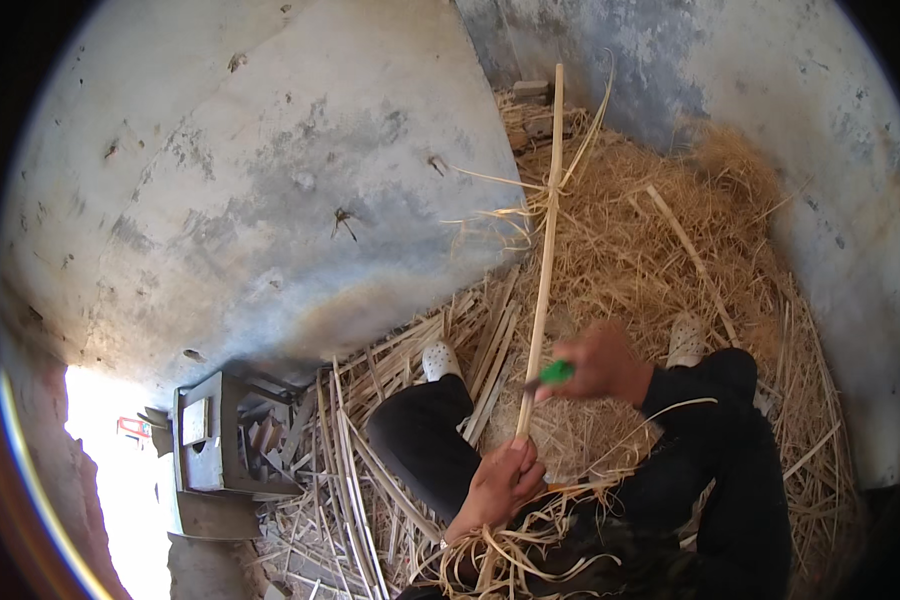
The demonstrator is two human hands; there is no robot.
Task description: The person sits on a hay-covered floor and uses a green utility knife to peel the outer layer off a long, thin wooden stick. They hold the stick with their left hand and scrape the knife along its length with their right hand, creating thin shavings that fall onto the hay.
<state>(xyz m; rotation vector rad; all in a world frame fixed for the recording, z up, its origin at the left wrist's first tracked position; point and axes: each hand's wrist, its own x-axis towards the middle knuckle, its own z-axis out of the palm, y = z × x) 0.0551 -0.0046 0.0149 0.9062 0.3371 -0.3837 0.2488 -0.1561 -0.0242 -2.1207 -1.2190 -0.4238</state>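
Wrapped tight around the lower part of a long wooden strip (545, 280), the fingers of my left hand (500, 485) lie closed with the thumb along its top. My right hand (607, 362), a little blurred, is curled just as firmly about a green-handled knife (557, 372), its short dark blade up against the strip a little above my left hand; I cannot tell how deep the edge sits. From my left hand the strip runs away from me, nearly straight, its far end reaching up in front of the right wall (820, 200). Partway along its far half, thin peeled curls (592, 140) stick out to both sides. More pale shavings (530, 560) lie in a loose tangle over my lap, close below my left hand. My knees are spread in dark trousers (420, 440), with one white shoe (438, 360) to the left of the strip and the other white shoe (686, 342) beyond my right hand. Past my feet a heap of straw-coloured fibre (640, 250) fills the corner, and a loose stick (692, 262) slants across it. To my left, long thin slats (345, 480) are strewn over the ground, next to a worn wooden box (205, 440) near the foot of the stained left wall (230, 180).
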